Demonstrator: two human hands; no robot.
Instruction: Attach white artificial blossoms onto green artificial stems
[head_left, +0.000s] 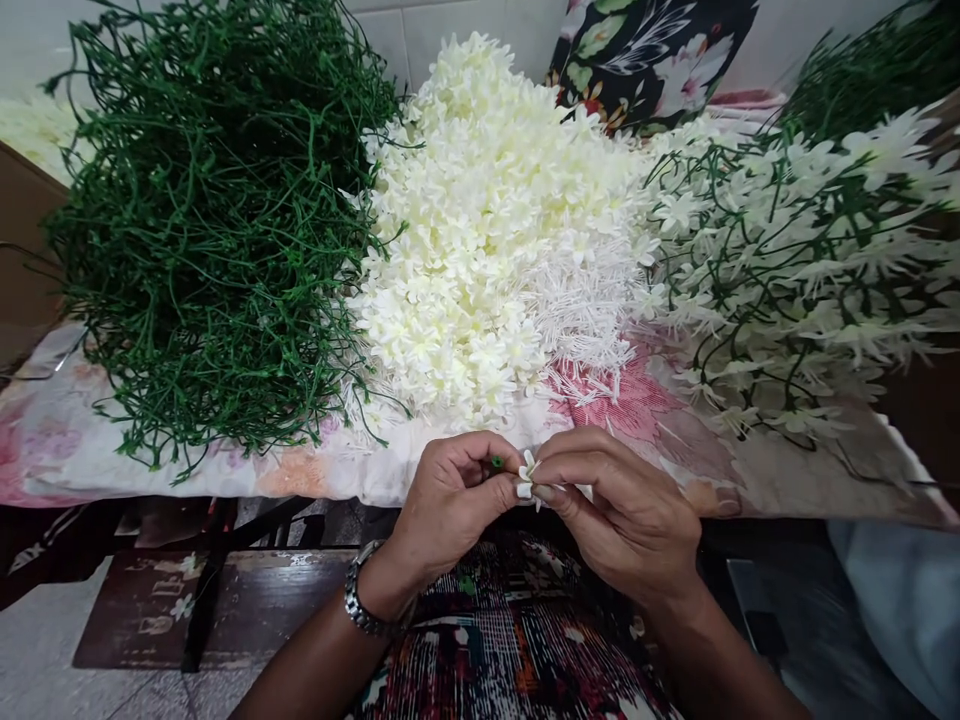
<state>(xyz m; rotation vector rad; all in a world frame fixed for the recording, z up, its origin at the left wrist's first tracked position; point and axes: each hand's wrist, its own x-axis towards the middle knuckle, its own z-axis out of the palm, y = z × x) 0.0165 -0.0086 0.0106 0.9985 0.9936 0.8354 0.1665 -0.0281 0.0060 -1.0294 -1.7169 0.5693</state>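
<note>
A small white artificial flower [527, 472] is between the fingertips of both hands, just past the table's front edge. My right hand [626, 505] pinches it from the right between thumb and index finger. My left hand [457, 505], with a metal watch on the wrist, is closed in a pinch against the flower's left side. A green plastic stem tip [496, 461] shows in the loop of the left fingers; the rest of that stem is hidden. Beyond the hands rises a big heap of loose white blossoms [480, 220].
Green plastic stems [225, 220] are piled high at the left. Thin white stamens [581, 315] lie beside the blossoms. Assembled white flowers on green stems [810, 260] fill the right side. A floral cloth [292, 470] covers the table; a dark flowered fabric [652, 60] stands behind.
</note>
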